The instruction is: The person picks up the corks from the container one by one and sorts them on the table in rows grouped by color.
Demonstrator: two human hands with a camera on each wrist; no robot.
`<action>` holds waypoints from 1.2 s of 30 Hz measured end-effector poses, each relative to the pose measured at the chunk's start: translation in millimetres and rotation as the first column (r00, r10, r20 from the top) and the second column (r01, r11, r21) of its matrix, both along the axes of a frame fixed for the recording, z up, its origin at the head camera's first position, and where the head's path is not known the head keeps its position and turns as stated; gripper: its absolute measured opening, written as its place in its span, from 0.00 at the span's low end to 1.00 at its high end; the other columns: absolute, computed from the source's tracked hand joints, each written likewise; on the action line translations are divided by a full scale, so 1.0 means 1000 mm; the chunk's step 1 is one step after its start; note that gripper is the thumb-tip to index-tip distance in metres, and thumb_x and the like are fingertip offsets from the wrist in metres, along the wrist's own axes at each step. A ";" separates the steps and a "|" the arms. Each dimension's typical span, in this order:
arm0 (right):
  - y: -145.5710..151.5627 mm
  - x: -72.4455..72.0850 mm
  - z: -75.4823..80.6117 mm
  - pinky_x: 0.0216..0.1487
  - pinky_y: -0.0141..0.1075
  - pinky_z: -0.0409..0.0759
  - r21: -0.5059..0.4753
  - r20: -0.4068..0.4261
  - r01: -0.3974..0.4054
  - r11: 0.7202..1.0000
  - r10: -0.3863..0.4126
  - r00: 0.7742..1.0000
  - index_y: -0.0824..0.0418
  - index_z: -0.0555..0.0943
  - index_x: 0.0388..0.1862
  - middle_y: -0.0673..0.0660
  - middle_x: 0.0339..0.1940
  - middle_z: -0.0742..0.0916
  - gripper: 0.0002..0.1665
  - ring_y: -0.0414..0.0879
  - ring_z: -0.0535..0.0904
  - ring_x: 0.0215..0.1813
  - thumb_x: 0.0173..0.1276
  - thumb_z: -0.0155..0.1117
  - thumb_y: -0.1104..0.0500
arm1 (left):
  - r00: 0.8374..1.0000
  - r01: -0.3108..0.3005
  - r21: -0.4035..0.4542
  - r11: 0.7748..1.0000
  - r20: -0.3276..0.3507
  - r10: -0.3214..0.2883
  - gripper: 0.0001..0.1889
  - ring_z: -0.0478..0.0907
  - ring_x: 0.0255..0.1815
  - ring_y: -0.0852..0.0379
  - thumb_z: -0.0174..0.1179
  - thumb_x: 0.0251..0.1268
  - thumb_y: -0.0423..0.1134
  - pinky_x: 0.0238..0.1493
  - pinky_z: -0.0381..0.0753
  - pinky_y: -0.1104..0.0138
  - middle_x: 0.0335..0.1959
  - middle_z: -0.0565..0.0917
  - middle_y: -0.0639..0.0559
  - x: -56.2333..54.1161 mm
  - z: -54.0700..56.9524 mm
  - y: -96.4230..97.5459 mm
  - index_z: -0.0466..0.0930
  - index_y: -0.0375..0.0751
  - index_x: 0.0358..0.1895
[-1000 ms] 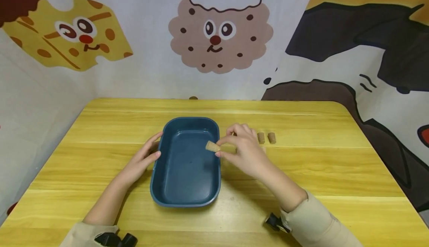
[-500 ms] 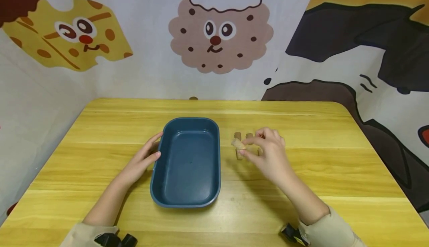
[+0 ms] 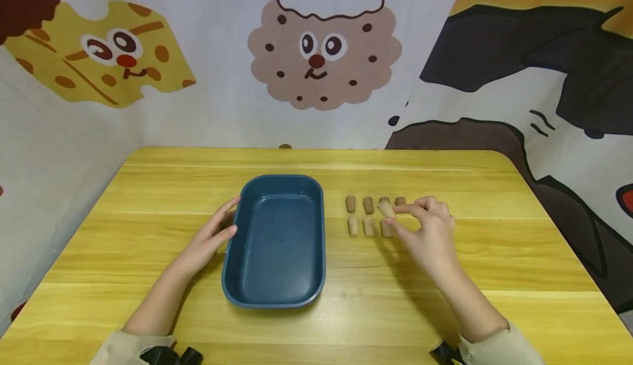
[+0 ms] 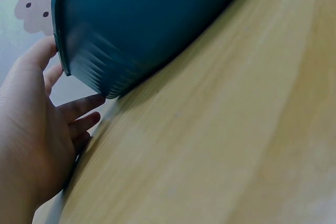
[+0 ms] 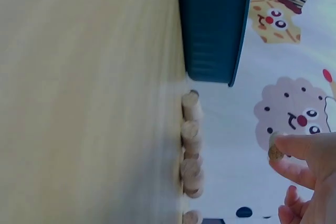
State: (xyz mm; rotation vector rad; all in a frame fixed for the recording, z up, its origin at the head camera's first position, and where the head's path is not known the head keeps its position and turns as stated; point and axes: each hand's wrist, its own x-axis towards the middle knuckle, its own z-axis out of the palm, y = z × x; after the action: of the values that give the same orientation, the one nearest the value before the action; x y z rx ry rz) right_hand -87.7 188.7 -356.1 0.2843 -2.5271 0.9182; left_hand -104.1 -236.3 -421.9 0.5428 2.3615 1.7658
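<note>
A dark blue rectangular tray [image 3: 274, 299] stands on the table left of several small corks. My left hand [image 3: 205, 241] rests against its left side, thumb and fingers extended; in the left wrist view the fingers [image 4: 81, 107] touch the outer wall. My right hand [image 3: 429, 233] pinches a cork [image 3: 386, 209] between thumb and forefinger, raised above the rows. In the right wrist view this held cork [image 5: 275, 153] shows end-on. A back row with a darker cork [image 3: 350, 204] and a front row with a lighter cork [image 3: 353, 226] lie below. My right fingers partly hide the rightmost corks.
The yellow wooden table [image 3: 198, 183] extends around the tray and corks. A cartoon-printed curtain [image 3: 207, 123] hangs behind the table and along its left side. Black devices sit at both wrists, such as the left strap mount [image 3: 168, 354].
My right hand has carried the pinched cork rightward, from over the tray's right edge to above the rows, uncovering more corks. The left hand and tray stay in place.
</note>
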 end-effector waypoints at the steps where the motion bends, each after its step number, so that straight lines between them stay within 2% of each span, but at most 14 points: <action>1: 0.002 0.000 -0.001 0.46 0.54 0.54 -0.003 0.004 0.015 1.000 -0.015 1.000 0.65 0.87 0.37 0.56 0.32 0.73 0.13 0.57 0.65 0.42 0.51 0.78 0.63 | 1.000 0.000 0.003 1.000 0.000 0.000 0.30 0.60 0.67 0.39 0.46 0.75 0.35 0.56 0.68 0.70 0.68 0.62 0.34 0.000 0.000 0.000 0.50 0.53 0.77; 8: 0.015 0.004 -0.005 0.49 0.56 0.53 -0.018 0.085 0.104 0.994 -0.103 0.991 0.65 0.86 0.38 0.61 0.35 0.76 0.13 0.59 0.66 0.46 0.54 0.76 0.60 | 1.000 -0.002 -0.006 1.000 0.004 0.002 0.30 0.59 0.67 0.39 0.46 0.76 0.35 0.56 0.67 0.70 0.69 0.62 0.35 0.001 0.000 0.000 0.50 0.54 0.77; 16: 0.027 0.007 -0.016 0.46 0.55 0.54 0.032 0.182 0.166 0.986 -0.169 0.969 0.64 0.86 0.41 0.63 0.40 0.77 0.15 0.59 0.66 0.47 0.59 0.73 0.55 | 1.000 -0.006 -0.014 1.000 0.004 0.006 0.30 0.59 0.67 0.39 0.46 0.76 0.36 0.56 0.67 0.69 0.69 0.62 0.34 0.001 0.000 0.000 0.50 0.54 0.77; 26: 0.033 0.009 -0.034 0.39 0.50 0.53 0.090 0.226 0.229 0.969 -0.244 0.943 0.63 0.85 0.42 0.63 0.41 0.78 0.17 0.59 0.66 0.45 0.61 0.71 0.51 | 1.000 -0.013 -0.020 1.000 -0.001 0.013 0.30 0.60 0.67 0.40 0.46 0.76 0.36 0.56 0.67 0.68 0.68 0.63 0.35 0.001 0.001 0.000 0.50 0.54 0.77; 36: 0.030 0.011 -0.048 0.40 0.53 0.57 0.087 0.237 0.278 0.957 -0.291 0.927 0.62 0.85 0.39 0.64 0.43 0.79 0.16 0.62 0.68 0.47 0.61 0.70 0.50 | 1.000 -0.005 -0.022 1.000 -0.001 0.005 0.30 0.61 0.66 0.40 0.46 0.76 0.36 0.56 0.67 0.68 0.68 0.63 0.35 0.001 0.001 0.000 0.50 0.55 0.77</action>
State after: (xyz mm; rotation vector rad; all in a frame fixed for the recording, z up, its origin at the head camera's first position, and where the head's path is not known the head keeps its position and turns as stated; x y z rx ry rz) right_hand -77.1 218.9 -404.4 -0.1937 -2.7249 0.8149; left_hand -102.9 -236.4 -421.2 0.5348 2.3818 1.7402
